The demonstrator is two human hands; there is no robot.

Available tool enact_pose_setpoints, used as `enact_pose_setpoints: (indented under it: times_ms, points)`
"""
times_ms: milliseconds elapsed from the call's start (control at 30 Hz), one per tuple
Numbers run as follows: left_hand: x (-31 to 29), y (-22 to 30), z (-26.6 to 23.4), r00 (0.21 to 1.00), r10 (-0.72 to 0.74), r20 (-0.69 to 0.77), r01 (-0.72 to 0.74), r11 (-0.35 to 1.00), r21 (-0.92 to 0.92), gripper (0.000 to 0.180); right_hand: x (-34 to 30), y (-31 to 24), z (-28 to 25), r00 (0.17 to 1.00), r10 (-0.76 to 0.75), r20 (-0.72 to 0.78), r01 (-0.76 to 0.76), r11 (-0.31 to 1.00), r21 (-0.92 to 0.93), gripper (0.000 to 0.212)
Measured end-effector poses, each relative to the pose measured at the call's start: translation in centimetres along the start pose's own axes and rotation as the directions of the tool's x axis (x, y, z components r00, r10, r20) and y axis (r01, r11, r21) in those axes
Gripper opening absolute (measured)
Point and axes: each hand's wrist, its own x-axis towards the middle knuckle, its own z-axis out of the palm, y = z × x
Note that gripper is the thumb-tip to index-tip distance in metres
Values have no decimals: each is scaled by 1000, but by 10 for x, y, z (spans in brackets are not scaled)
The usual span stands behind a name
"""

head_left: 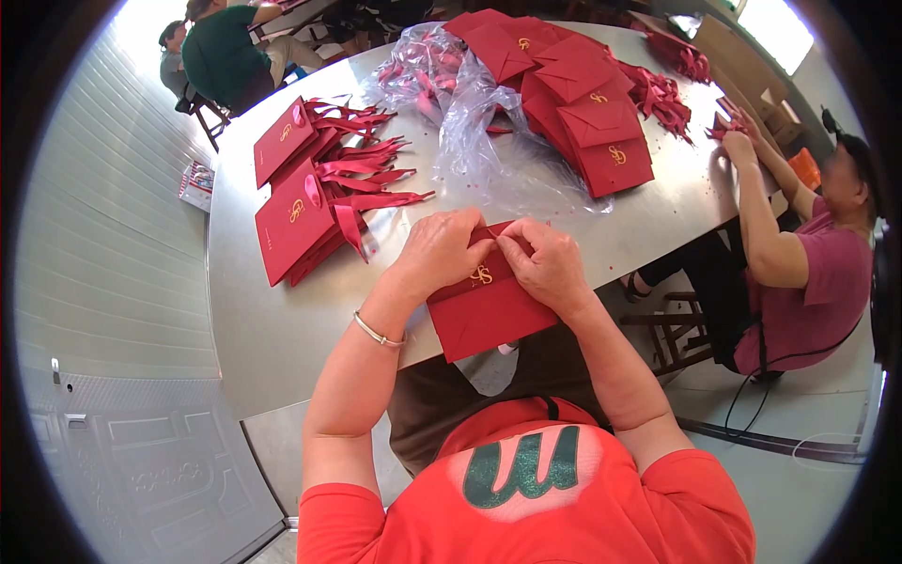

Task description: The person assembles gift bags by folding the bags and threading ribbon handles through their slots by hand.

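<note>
A dark red paper gift bag [489, 315] with a small gold emblem lies flat at the near edge of the grey metal table [272, 320], partly hanging over it. My left hand [440, 249] and my right hand [545, 263] both pinch the bag's top edge, fingertips meeting at its middle. A thin bracelet sits on my left wrist.
Finished red bags with pink ribbons [315, 193] are stacked at the left. A crumpled clear plastic sheet [470, 122] and a pile of flat red bags [583, 103] lie farther back. A seated person [799, 273] works at the right; other people [221, 52] sit beyond the far left corner.
</note>
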Motion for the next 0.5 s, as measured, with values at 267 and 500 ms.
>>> enact_pose_setpoints:
  times_ms: [267, 500]
  points:
    - [0, 1, 0, 1000, -16, 6, 16, 1000, -10, 26, 0, 0, 1, 1000, -16, -8, 16, 1000, 1, 10]
    - [0, -2, 2, 1000, -10, 16, 10, 999, 32, 23, 0, 2, 2, 999, -38, -28, 39, 999, 18, 11]
